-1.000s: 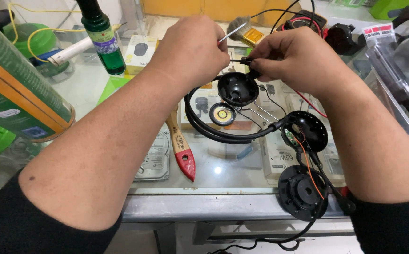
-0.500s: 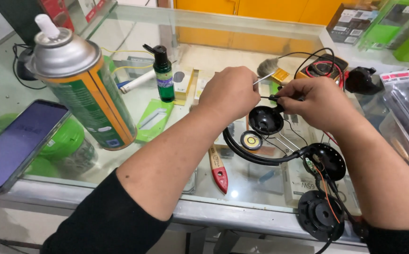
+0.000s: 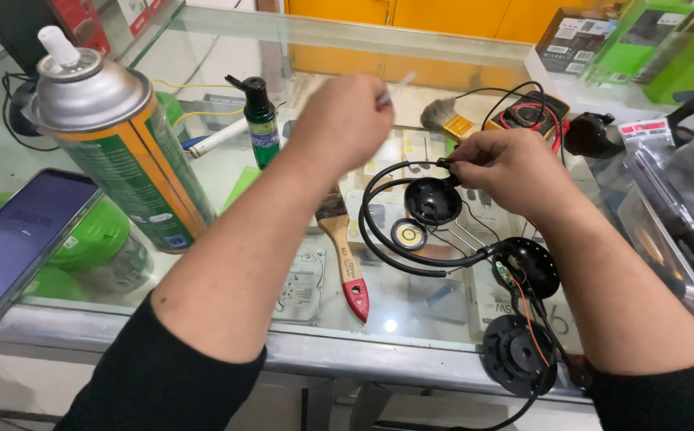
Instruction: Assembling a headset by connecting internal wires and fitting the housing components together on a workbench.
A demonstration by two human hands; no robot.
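A dismantled black headphone (image 3: pixel 411 239) lies on the glass counter (image 3: pixel 203 319), its band curving between an open earcup shell (image 3: pixel 433 199) and a second earcup (image 3: pixel 532 265) with exposed red wires. My right hand (image 3: pixel 507 168) pinches the band's end beside the upper shell. My left hand (image 3: pixel 345 120) is lifted to the left of it, closed on a thin white stick (image 3: pixel 395 88) that is blurred. A small round speaker driver (image 3: pixel 408 235) rests inside the band. A loose black earcup cover (image 3: pixel 519 353) sits at the counter's front edge.
A tall spray can (image 3: pixel 115 136) stands at left, with a phone (image 3: pixel 15 239) beside it and a small dark-green bottle (image 3: pixel 261 124) behind. A red-handled paintbrush (image 3: pixel 345 255) lies under my left forearm. A multimeter (image 3: pixel 535 116), another brush (image 3: pixel 443 120) and packaged goods (image 3: pixel 674 183) sit at right.
My left hand has drawn away from my right hand, up and to the left, with the white stick. The camera has shifted, bringing the spray can and phone into view.
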